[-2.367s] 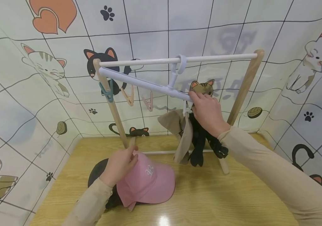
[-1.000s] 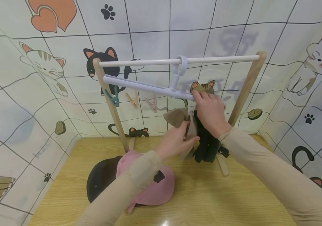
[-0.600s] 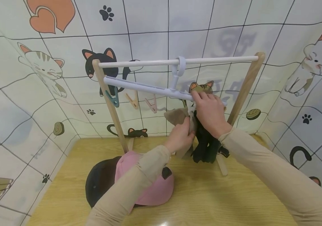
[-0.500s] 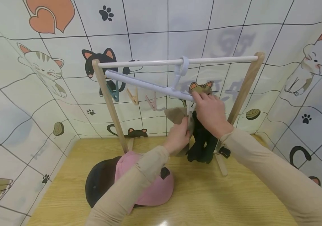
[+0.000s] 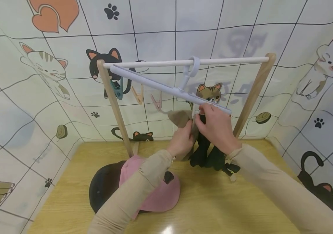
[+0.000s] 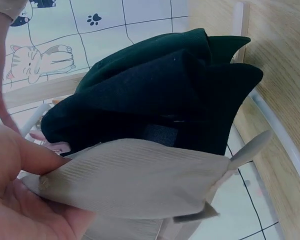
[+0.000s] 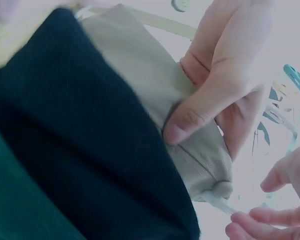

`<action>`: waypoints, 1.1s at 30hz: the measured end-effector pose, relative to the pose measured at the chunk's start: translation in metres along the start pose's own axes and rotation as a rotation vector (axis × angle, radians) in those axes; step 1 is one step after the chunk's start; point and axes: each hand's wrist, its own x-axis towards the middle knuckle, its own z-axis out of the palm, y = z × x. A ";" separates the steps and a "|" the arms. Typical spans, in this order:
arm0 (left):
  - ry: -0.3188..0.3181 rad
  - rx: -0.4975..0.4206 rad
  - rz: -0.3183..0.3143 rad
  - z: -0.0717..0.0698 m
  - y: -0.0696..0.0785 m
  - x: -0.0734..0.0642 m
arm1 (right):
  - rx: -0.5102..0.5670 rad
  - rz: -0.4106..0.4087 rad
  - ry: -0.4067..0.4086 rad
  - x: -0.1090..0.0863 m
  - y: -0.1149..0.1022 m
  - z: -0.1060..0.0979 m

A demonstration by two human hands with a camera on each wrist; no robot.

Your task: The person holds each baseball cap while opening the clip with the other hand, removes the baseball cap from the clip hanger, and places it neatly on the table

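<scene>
My left hand [image 5: 180, 143] pinches a beige cap [image 6: 140, 177] near its cloth-covered top button, thumb on one side. My right hand [image 5: 217, 128] is just under the right arm of the lavender hanger [image 5: 154, 84], its fingertips around a pale clothespin [image 7: 217, 201] at the cap's top. The hanger hooks over the white rail [image 5: 160, 63] and tilts down to the right. Dark, cap-like cloth pieces [image 6: 135, 95], black and deep green, hang beside the beige cap. My hands partly cover the beige cap and clothespin in the head view.
Teal [image 5: 118, 89], orange [image 5: 138, 95] and pink [image 5: 157, 100] clothespins hang from the hanger's left arm. A pink cap [image 5: 163, 196] and a dark cap [image 5: 103, 185] lie on the wooden table [image 5: 213, 201], under my left forearm. Wooden posts [image 5: 254, 94] hold the rail.
My left hand has left the pink cap and taken hold of the beige cap. My right hand has let go of the hanger arm and moved down to the clothespin. The hanger's left end rose lately.
</scene>
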 end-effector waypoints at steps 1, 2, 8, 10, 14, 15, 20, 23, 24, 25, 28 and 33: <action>-0.003 -0.006 -0.004 -0.001 0.000 0.000 | 0.023 0.042 -0.019 -0.001 -0.001 0.001; -0.004 -0.009 -0.008 -0.002 0.000 0.000 | 0.044 0.084 -0.035 -0.001 -0.001 0.002; -0.029 -0.001 -0.025 -0.006 0.000 -0.001 | 0.231 0.248 -0.080 -0.003 -0.001 0.008; -0.042 -0.001 -0.035 -0.007 0.000 -0.002 | 0.317 0.294 -0.080 -0.004 -0.002 0.011; -0.072 -0.008 -0.054 -0.009 0.005 -0.004 | 0.531 0.427 -0.067 -0.007 -0.004 0.019; -0.082 -0.012 -0.059 -0.009 0.006 -0.005 | 0.593 0.466 -0.063 -0.008 -0.005 0.021; -0.119 -0.012 -0.046 -0.011 0.012 -0.010 | 0.816 0.625 -0.016 -0.008 -0.007 0.027; -0.116 0.014 -0.013 -0.012 0.015 -0.013 | 0.849 0.700 0.017 -0.002 -0.007 0.027; -0.110 0.025 0.001 -0.012 0.016 -0.014 | 0.848 0.723 0.022 0.001 -0.006 0.026; -0.104 0.035 0.015 -0.013 0.016 -0.015 | 0.840 0.746 0.024 0.004 -0.006 0.026; -0.087 0.050 0.047 -0.013 0.018 -0.015 | 0.823 0.800 0.022 0.012 -0.002 0.023; -0.073 0.075 0.066 -0.014 0.017 -0.015 | 0.811 0.821 0.008 0.017 0.001 0.020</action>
